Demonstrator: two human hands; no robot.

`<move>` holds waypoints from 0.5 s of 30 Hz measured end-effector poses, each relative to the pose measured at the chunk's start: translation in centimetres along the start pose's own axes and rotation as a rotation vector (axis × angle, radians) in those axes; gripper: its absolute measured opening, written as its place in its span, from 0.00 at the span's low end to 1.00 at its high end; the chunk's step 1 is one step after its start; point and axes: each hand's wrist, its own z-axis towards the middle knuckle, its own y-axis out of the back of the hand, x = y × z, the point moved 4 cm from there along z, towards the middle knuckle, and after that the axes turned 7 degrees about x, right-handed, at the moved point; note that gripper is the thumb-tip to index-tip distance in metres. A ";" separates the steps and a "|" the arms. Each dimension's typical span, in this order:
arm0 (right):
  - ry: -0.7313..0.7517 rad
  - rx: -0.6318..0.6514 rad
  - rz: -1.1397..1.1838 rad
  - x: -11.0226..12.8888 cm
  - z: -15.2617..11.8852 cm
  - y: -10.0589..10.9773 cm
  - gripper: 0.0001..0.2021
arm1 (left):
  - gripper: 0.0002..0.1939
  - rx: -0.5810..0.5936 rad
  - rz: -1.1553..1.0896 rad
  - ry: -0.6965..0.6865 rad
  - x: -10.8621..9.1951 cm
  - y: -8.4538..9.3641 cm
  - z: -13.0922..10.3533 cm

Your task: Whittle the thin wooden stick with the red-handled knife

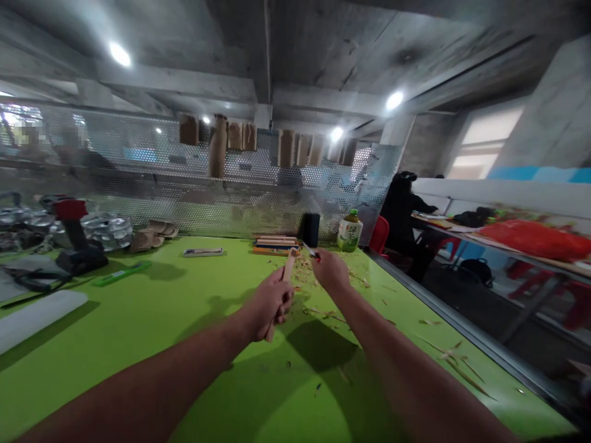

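Note:
My left hand is closed round a slim piece of wood, which tilts up and away, its rounded top end showing above my fingers and its lower end below them. To the right, my right hand grips a small knife with some red near the grip. The blade points toward the top of the wood, with a small gap between them. Pale wood shavings lie on the green table under and around both hands.
Behind my hands stand stacked wood strips, a black box and a green-capped bottle. At the left are a cordless drill, a green cutter and a white roll. A person in black sits at the right.

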 end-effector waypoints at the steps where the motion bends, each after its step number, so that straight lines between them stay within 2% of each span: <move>1: 0.056 0.007 -0.008 1.1 -0.5 -0.1 0.14 | 0.25 -0.023 0.002 -0.008 -0.2 0.5 0.2; 4: 0.165 0.062 -0.046 3.8 -1.7 -0.5 0.13 | 0.19 -0.046 0.007 -0.032 -0.8 1.1 0.5; 6: 0.189 0.076 -0.068 4.6 -2.0 -0.6 0.14 | 0.18 -0.050 0.009 -0.043 -0.9 0.9 0.5; 11: 0.194 0.040 -0.097 3.9 -1.5 0.0 0.13 | 0.16 -0.058 0.008 -0.043 -0.9 0.1 0.6; 15: 0.156 -0.019 -0.105 3.1 -0.8 -0.2 0.14 | 0.18 -0.002 -0.050 -0.015 -0.5 -0.1 1.0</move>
